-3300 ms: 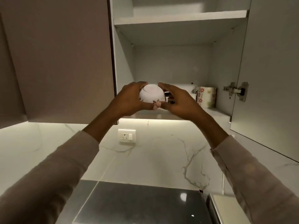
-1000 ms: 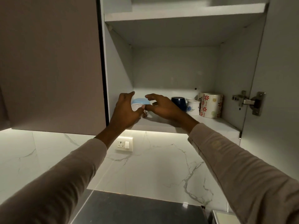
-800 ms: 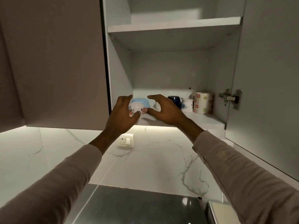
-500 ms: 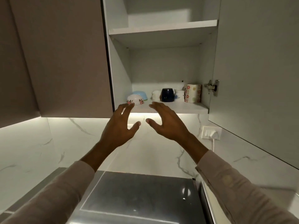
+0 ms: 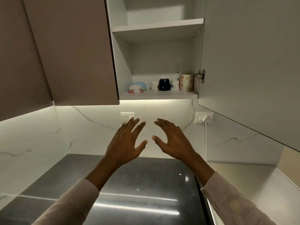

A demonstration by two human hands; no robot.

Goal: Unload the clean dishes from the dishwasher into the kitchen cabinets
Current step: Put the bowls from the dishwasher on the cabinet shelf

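Over the dark bench (image 5: 146, 176), left hand (image 5: 125, 143) and right hand (image 5: 173, 142) spread-fingered, holding nothing. On the cabinet shelf (image 5: 170, 94) above: inverted floral bowl (image 5: 136, 91) before a blue bowl (image 5: 140, 84), navy mug (image 5: 164, 84), floral canister (image 5: 186, 82).

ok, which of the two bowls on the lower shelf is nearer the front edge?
The white bowl with red flowers, at the left end of the lower shelf. The plain blue bowl sits behind it, partly hidden.
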